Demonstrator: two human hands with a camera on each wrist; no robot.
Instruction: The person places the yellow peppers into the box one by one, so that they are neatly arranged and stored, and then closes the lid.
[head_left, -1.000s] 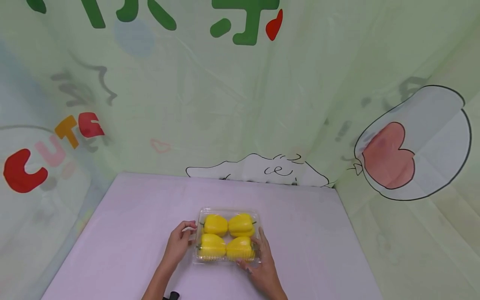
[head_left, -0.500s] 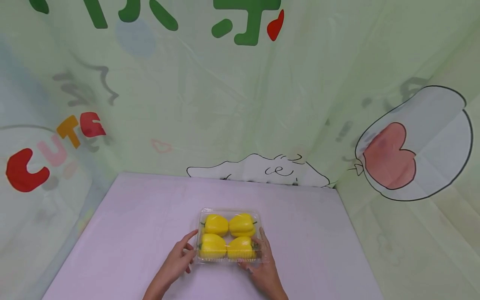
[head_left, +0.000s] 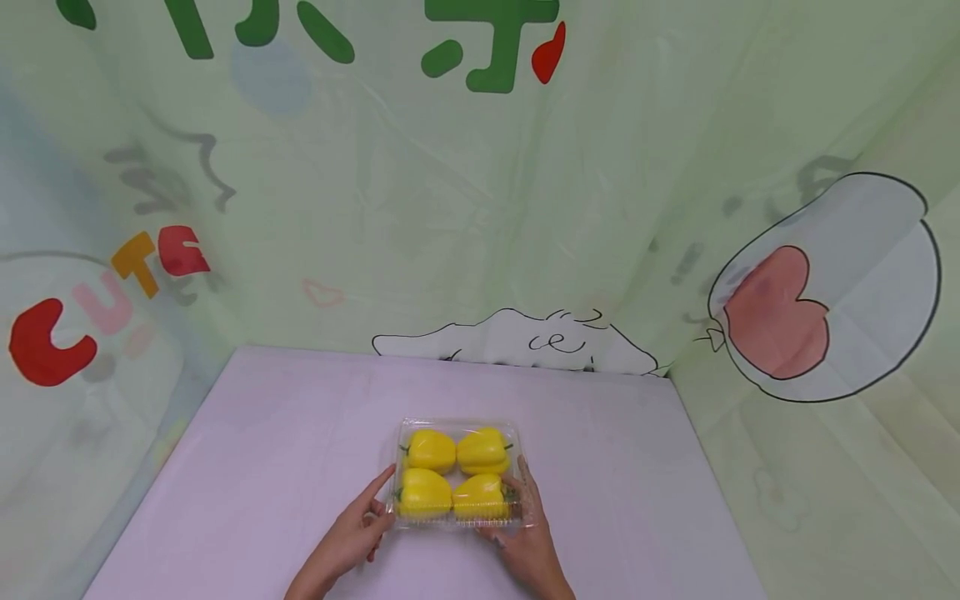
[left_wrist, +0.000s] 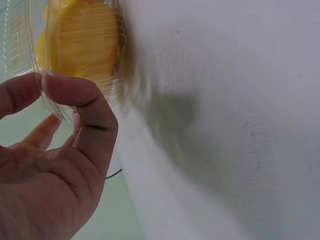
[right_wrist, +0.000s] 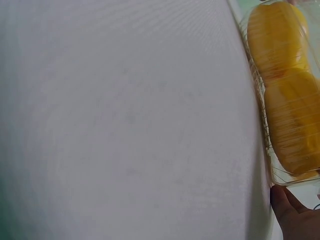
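A clear plastic clamshell box [head_left: 459, 422] with several yellow bell peppers [head_left: 432, 451] inside lies on the table, its lid over them. At its front left corner is my left hand [head_left: 347, 533]. In the left wrist view, that hand's thumb and index finger [left_wrist: 67, 89] pinch the thin clear rim, with a pepper [left_wrist: 89, 40] behind the plastic. My right hand [head_left: 531, 546] holds the right front corner, fingers along the side and thumb at the front edge. The right wrist view catches only part of this hand [right_wrist: 300, 220], just below the box's corner.
A pale lilac cloth covers the table [head_left: 622, 475]. Printed curtains [head_left: 450, 208] rise behind it and on both sides, close to the table's edges.
My left hand has slid from the box's left side down to its front left corner and now pinches the rim there. The right hand and the box have stayed nearly still.
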